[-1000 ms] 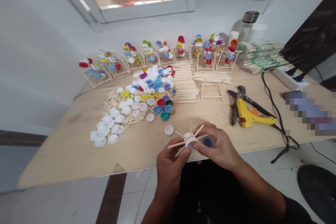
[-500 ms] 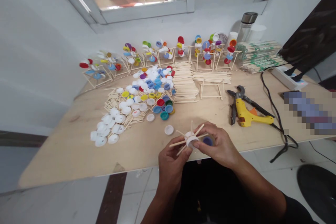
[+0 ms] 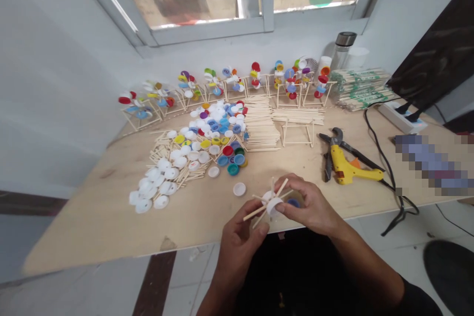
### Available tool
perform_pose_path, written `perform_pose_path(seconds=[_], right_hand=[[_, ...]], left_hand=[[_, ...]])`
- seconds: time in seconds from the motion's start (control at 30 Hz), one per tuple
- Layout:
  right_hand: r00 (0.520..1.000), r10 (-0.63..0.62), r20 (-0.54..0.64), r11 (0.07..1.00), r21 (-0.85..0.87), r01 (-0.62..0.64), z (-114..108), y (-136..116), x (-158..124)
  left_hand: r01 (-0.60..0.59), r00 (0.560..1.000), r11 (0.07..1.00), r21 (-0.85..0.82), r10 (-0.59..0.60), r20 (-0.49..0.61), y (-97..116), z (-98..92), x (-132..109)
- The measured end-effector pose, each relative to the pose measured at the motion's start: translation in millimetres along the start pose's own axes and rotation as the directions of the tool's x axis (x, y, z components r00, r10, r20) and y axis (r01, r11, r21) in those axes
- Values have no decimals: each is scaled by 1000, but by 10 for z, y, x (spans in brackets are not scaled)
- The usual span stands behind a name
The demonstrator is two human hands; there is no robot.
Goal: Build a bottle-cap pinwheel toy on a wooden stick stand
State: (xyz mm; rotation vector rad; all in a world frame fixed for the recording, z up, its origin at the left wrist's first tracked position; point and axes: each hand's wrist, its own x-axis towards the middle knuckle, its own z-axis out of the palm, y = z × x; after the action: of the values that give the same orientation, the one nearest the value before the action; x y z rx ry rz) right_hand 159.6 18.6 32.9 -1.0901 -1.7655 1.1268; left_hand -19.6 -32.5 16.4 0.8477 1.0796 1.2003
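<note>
Between my hands, above the table's front edge, is a small wheel [image 3: 274,206] of white bottle caps with several wooden sticks fanning out like spokes. My right hand [image 3: 313,210] pinches its cap hub, thumb on the near cap and fingers behind. My left hand [image 3: 237,242] curls around the lower left sticks, its index finger behind them and its thumb near a stick's end; the exact contact is partly hidden. A blue cap [image 3: 294,203] lies on the table under my right hand. A single white cap [image 3: 239,189] rests just left of the wheel.
Bottle caps [image 3: 163,175] and short sticks cover the table's left middle, beside long sticks [image 3: 261,126]. Finished cap wheels on stick frames [image 3: 187,86] line the wall. A bare frame [image 3: 298,134], yellow glue gun [image 3: 344,165], black-handled cutter [image 3: 328,165] and power strip [image 3: 402,117] stand rightward.
My left thumb has come away from the hub, down toward the stick ends. My right hand still grips the hub. The whole view has shifted slightly.
</note>
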Motion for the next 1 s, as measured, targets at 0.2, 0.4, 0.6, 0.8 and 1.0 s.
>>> perform_pose_path(seconds=[0.2,0.4,0.6,0.8,1.0], right_hand=[[988,-127,91,992,0,128,9,-69,-9],[963,-177,205,984,7,179,55,-132,5],[929,-195,314,977,-16,210,104,-176,57],[977,-111,182,994,-4,113,172,-148,85],[997,-45,70,998,48,42,253,-92,114]], left_hand=[[181,983,971,-159,-173,60,94,-136,-90],[223,975,951,-213,-215,62,91,-208,-51],[244,959,949,-199,-205,198,-4,-297,49],[192,981,949,-251,-189,37,86,-306,34],[46,999,960,-275,-37,37,122,-314,39]])
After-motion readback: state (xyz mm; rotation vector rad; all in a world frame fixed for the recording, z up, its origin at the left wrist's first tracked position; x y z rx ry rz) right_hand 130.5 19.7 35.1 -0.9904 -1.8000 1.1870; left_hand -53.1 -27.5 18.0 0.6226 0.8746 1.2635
